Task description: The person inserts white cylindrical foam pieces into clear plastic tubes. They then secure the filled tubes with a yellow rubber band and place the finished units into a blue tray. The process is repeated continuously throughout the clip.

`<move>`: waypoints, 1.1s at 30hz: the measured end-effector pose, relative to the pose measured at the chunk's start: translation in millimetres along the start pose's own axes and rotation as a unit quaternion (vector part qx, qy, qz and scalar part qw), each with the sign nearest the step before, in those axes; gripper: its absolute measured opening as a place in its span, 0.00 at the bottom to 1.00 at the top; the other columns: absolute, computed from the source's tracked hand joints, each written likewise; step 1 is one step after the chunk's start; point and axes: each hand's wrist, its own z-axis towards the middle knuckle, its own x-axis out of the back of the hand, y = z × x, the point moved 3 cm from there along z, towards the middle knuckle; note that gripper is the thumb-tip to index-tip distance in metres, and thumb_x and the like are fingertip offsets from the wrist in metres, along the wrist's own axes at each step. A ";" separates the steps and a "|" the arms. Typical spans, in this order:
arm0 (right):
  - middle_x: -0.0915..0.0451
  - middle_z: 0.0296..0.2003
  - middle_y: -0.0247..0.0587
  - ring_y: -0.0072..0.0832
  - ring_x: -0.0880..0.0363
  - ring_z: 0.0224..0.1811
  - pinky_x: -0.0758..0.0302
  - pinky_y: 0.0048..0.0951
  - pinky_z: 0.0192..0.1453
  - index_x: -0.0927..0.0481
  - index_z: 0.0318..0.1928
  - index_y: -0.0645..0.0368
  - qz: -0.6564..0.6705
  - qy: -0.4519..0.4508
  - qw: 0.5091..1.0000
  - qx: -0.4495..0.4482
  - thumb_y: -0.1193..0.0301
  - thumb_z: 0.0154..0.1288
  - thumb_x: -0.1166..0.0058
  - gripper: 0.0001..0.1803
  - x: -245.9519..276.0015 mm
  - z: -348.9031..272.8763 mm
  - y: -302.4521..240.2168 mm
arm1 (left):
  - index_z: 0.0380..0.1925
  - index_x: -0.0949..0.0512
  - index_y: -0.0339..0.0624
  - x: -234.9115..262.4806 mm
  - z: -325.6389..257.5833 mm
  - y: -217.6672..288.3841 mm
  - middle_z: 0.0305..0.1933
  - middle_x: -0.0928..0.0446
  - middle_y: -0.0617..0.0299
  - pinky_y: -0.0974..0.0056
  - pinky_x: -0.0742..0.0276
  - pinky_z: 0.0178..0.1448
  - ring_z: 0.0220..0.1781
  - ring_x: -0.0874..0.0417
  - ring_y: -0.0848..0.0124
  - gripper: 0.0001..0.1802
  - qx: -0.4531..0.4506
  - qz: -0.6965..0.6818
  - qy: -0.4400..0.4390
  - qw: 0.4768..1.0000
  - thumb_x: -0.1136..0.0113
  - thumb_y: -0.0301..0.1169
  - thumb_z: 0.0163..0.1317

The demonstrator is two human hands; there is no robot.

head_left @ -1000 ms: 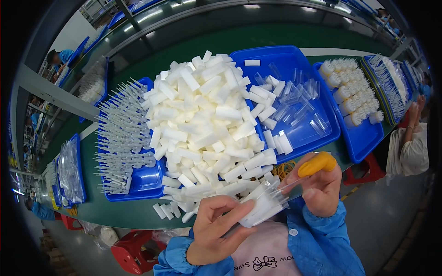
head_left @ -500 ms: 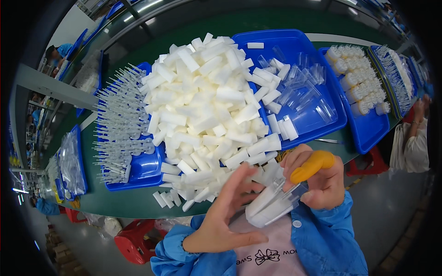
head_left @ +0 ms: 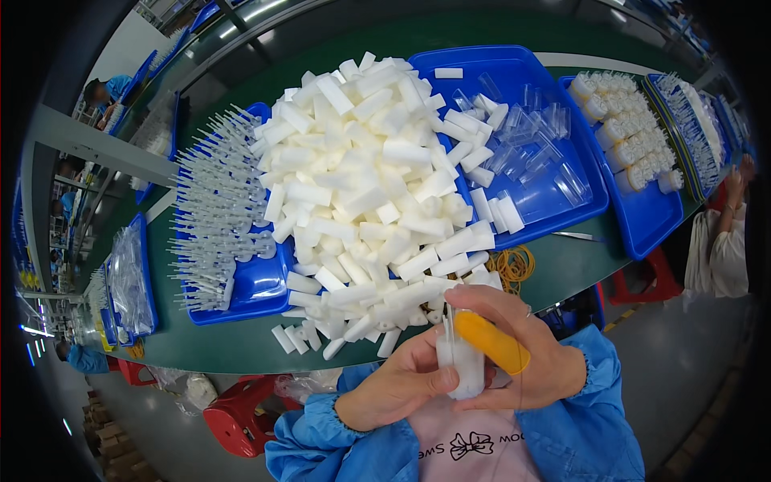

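My left hand (head_left: 400,389) and my right hand (head_left: 540,360) close around a small bundle of white foam pieces in clear plastic sleeves (head_left: 460,371), held upright in front of my chest. My left thumb presses on the bundle's near side. One finger of my right hand wears a yellow finger cot (head_left: 491,342) and lies across the top of the bundle; the far side is hidden by my fingers. Just beyond my hands lies a big heap of white foam sticks (head_left: 361,189) on the green table (head_left: 241,350).
Right of the heap, a blue tray (head_left: 580,218) holds clear plastic tubes (head_left: 530,149) and foam sticks. Left stands a tray of thin translucent nozzle-like parts (head_left: 213,209). Yellow rubber bands (head_left: 512,267) and a metal tool (head_left: 578,236) lie near the table's edge. Bundled pieces (head_left: 630,136) fill another tray.
My left hand, earlier spread beside the bundle, has closed on it. The bundle has turned from slanted to upright, and my right hand has shifted lower around it, uncovering the rubber bands.
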 end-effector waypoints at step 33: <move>0.25 0.34 0.36 0.36 0.30 0.34 0.36 0.34 0.41 0.22 0.32 0.59 -0.437 0.336 0.834 0.019 0.76 0.52 0.41 0.06 54.5 -23.1 87.8 | 0.61 0.39 0.35 12.7 -17.3 4.4 0.30 0.33 0.62 0.62 0.29 0.37 0.32 0.27 0.66 0.39 -0.155 -0.023 0.071 0.985 0.33 0.34 0.50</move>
